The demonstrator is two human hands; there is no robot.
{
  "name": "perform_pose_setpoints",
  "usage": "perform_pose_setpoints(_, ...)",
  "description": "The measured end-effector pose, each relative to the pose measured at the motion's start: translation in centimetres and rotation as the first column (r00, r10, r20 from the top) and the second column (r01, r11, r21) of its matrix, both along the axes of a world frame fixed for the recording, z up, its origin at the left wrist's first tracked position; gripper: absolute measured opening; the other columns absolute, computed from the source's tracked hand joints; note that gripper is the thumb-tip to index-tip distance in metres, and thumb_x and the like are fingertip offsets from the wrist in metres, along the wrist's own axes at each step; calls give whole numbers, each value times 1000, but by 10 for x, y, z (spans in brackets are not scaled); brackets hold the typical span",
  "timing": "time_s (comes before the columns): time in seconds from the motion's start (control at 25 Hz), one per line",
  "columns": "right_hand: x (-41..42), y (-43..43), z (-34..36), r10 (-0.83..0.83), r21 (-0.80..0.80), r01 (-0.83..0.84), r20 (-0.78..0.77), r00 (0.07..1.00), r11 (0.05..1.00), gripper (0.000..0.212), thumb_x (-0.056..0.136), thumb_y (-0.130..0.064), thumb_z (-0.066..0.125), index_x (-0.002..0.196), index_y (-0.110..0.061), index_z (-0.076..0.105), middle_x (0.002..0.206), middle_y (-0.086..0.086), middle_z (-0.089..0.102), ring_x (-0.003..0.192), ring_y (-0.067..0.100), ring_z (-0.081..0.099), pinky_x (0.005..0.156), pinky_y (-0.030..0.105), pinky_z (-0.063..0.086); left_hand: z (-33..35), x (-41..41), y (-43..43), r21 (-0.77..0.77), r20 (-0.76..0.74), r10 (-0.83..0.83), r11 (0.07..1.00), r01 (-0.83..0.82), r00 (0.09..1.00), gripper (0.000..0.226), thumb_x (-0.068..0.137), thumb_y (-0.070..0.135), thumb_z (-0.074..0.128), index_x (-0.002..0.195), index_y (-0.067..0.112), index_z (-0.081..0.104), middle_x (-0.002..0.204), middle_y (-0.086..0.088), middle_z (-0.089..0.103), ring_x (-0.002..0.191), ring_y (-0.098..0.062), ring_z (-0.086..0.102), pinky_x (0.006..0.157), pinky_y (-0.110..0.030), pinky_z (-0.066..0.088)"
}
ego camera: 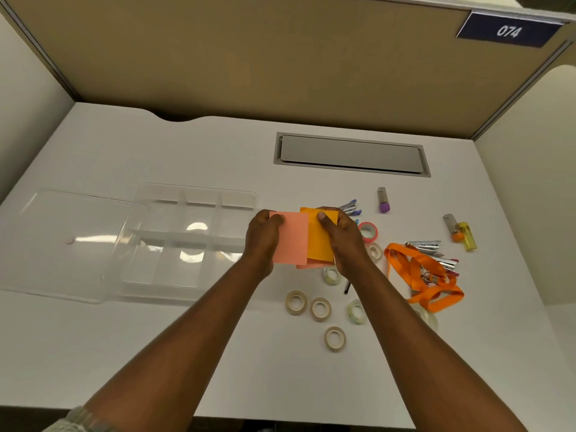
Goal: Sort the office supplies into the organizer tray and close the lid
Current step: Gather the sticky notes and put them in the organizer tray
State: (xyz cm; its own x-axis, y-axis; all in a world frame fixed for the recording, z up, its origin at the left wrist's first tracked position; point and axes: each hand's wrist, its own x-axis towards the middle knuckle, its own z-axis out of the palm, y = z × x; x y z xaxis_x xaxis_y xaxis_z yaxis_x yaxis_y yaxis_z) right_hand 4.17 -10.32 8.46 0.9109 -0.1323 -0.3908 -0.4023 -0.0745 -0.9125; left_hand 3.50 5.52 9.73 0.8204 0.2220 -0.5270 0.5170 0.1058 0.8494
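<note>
Two bare hands pinch a small stack of square paper sticky notes above the white desk: the left hand (265, 235) grips the salmon-pink sheet (291, 241) at its far left corner, thumb on top, while the right hand (343, 236) presses its thumb onto the orange-yellow sheet (321, 241) overlapping it. The paper looks light, thin and floppy, likely to fan or slide apart, so a hold across both edges seems wisest. Just left of the grip lies the clear plastic organizer tray (190, 241), its compartments hard to read through glare, with its transparent lid (67, 241) open beyond it. Below the hands sit small rolls of clear tape (320, 309); to the right, an orange fabric lanyard (427, 275) tangles with silvery clips. More sheets beneath the stack are mostly hidden.
</note>
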Motion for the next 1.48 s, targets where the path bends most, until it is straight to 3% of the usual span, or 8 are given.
perform_pose_setpoints(0.24, -2, 6, 5, 5, -3, -5, -44, 999, 1000, 9, 98, -38, 59, 101, -33, 66, 114, 4, 70, 108, 32, 65, 95, 52, 55, 9, 2, -4, -192, -132, 24, 980, -49, 991, 11, 92, 23, 57, 103, 20, 59, 115, -10, 63, 106, -33, 59, 95, -52, 50)
perform_pose_setpoints(0.48, -6, 15, 4, 13, 238, 47, -242, 970, 970, 28, 101, -40, 48, 116, -26, 66, 109, 5, 70, 93, 25, 68, 75, 39, 59, 0, -5, -18, -28, -66, 115, 993, -117, 991, 23, 95, 22, 58, 118, 20, 56, 119, -6, 60, 98, -26, 58, 77, -38, 53)
perform_pose_setpoints(0.64, -9, 21, 2, 139, -33, -144, -131, 982, 989, 36, 93, -12, 44, 122, -33, 50, 110, -2, 57, 91, 16, 57, 61, 27, 46, -3, -7, -23, 62, -65, 52, 997, -48, 997, 39, 93, 12, 49, 131, 24, 46, 116, -3, 54, 91, -21, 56, 77, -37, 52)
perform_pose_setpoints(0.76, -13, 23, -8, 134, -24, -134, -4, 991, 991, 49, 90, -1, 44, 124, -37, 51, 110, -3, 59, 94, 19, 59, 70, 33, 54, -11, -14, -18, 250, 43, -100, 964, 86, 994, 51, 88, 3, 46, 134, 25, 46, 127, -7, 55, 99, -24, 55, 75, -34, 51)
perform_pose_setpoints(0.88, -24, 27, -23, 177, -129, -154, 192, 965, 980, 52, 91, 5, 44, 128, -30, 55, 119, 2, 65, 101, 21, 62, 78, 34, 55, -25, -27, -8, 539, 262, -277, 837, 98, 924, 62, 93, 3, 45, 146, 32, 36, 122, -2, 51, 100, -17, 49, 81, -29, 49)
perform_pose_setpoints(1.0, -39, 32, -40, 236, -340, -110, 358, 903, 934, 39, 94, 3, 48, 125, -18, 60, 119, -5, 68, 100, 14, 65, 80, 24, 52, -45, -44, -5, 701, 330, -404, 710, 65, 853, 52, 97, 4, 42, 142, 29, 43, 113, -5, 51, 91, -16, 53, 74, -23, 47)
perform_pose_setpoints(1.24, -57, 35, -74, 289, -454, -163, 222, 931, 876, 33, 90, 5, 49, 117, -11, 61, 102, 5, 70, 93, 25, 65, 81, 40, 53, -77, -62, -7, 785, 113, -434, 591, 188, 894, 26, 89, -2, 40, 107, 15, 46, 98, -9, 47, 71, -30, 54, 50, -23, 28)
perform_pose_setpoints(1.48, -53, 32, -76, 284, -485, -148, 219, 934, 862, 11, 97, -7, 52, 103, -7, 62, 85, 4, 64, 76, 21, 57, 65, 29, 41, -69, -56, -4, 758, 125, -370, 635, 152, 921, 23, 90, 1, 38, 108, 14, 45, 92, -7, 54, 72, -27, 53, 60, -31, 37)
